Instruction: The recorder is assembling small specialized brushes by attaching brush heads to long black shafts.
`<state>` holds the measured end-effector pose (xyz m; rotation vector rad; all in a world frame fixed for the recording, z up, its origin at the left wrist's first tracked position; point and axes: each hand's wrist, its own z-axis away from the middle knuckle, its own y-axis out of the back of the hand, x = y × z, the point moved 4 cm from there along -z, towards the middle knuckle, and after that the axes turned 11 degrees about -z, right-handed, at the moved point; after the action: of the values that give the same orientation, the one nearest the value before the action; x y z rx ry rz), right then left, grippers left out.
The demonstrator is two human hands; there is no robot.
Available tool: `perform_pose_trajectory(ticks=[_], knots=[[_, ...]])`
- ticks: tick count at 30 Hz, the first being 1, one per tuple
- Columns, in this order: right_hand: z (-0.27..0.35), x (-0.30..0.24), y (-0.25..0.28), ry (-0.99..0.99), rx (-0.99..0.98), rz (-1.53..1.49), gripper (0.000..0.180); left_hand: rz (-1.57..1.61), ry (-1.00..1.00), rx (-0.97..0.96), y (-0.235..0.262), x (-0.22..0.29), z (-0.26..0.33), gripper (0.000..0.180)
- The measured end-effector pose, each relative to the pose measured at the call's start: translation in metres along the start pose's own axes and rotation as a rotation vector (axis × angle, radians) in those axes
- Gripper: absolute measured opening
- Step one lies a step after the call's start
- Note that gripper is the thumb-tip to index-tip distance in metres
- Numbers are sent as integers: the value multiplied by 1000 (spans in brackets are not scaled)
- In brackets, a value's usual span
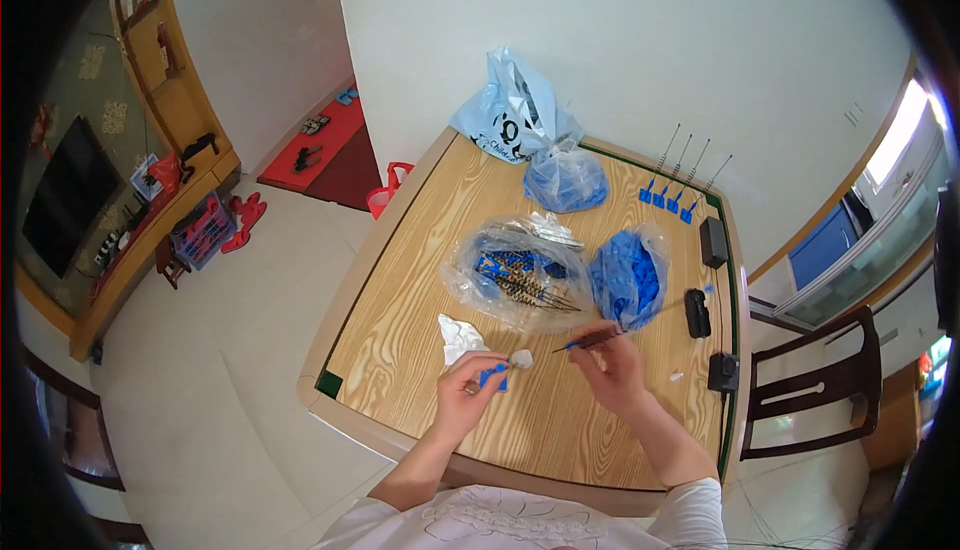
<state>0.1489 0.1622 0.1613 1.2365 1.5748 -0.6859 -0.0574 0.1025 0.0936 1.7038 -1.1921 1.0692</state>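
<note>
My left hand [462, 392] is closed, with a small blue plastic piece [494, 378] pinched at its fingertips above the near part of the table. Close to those fingertips is a small whitish lump [521, 358]; whether it is touched I cannot tell. To the right, my right hand [612, 368] grips a thin dark rod [592, 340] with a bit of blue near the fingers. Beyond both hands lies an open clear bag [465, 285] of black-and-tan twisted rods [530, 285]. Beside it is a clear bag of blue pieces [630, 280]. Crumpled white paper [458, 335] lies by my left hand.
Several blue bases with thin upright rods [667, 200] stand at the far right. Along the right edge are a black box [713, 242], a black case [697, 313] and another black device [722, 372]. Farther back sit a tied clear bag [565, 178] and a light-blue bag [505, 110].
</note>
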Motion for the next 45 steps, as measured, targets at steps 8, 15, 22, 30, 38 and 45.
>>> perform_pose_trajectory(ticks=[8,15,22,30,38,45], knots=[[-20,-53,-54,61,-322,90,14,94,60,-33,0,12,8,13],[-18,-58,-60,131,-352,124,15,42,-53,-12,7,20,8,13],[-17,-66,-67,150,-394,161,14,96,-3,-7,8,18,9,14],[-18,-57,-69,185,-402,166,12,73,-41,-6,8,23,7,15],[-20,-63,-72,142,-458,227,12,29,-73,7,10,28,5,14],[-22,-65,-75,170,-486,194,12,18,-56,26,12,20,7,15]])
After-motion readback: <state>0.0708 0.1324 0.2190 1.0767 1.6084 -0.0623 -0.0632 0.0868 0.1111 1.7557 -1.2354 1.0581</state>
